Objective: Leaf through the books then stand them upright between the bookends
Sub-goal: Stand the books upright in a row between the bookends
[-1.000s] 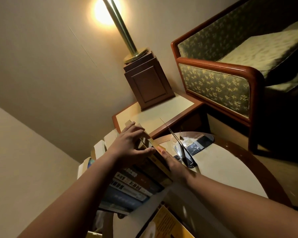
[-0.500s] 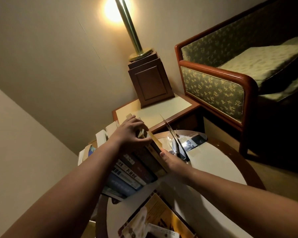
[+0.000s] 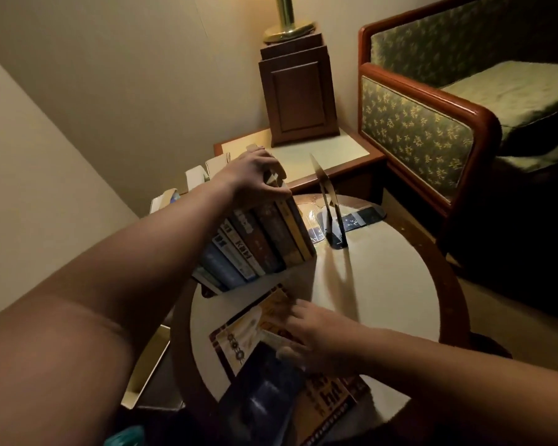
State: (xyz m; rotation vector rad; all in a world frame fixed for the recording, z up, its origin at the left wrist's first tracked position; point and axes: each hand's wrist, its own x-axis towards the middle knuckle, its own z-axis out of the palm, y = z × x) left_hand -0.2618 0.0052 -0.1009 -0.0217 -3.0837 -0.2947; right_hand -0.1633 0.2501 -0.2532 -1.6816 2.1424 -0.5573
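A row of several books (image 3: 258, 243) stands leaning on the round table (image 3: 384, 284), spines toward me. My left hand (image 3: 255, 178) rests on top of the row, fingers curled over the upper edges of the rightmost books. A thin metal bookend (image 3: 331, 214) stands to the right of the row with a gap between. A flat stack of books (image 3: 271, 365) lies at the table's near edge, a yellow cover on top beside a dark one. My right hand (image 3: 316, 339) lies on that stack, fingers spread on the cover. The left bookend is hidden.
A wooden side table (image 3: 322, 156) behind carries a brown lamp base (image 3: 298, 98) with a brass stem. A green patterned armchair (image 3: 432, 123) stands at the right. White boxes (image 3: 194, 178) sit left of the row, and another open box (image 3: 149, 368) lies below the table.
My right hand left the right end of the book row and came down onto the flat stack near me. The camera tilted down. My left hand stayed on top of the row.
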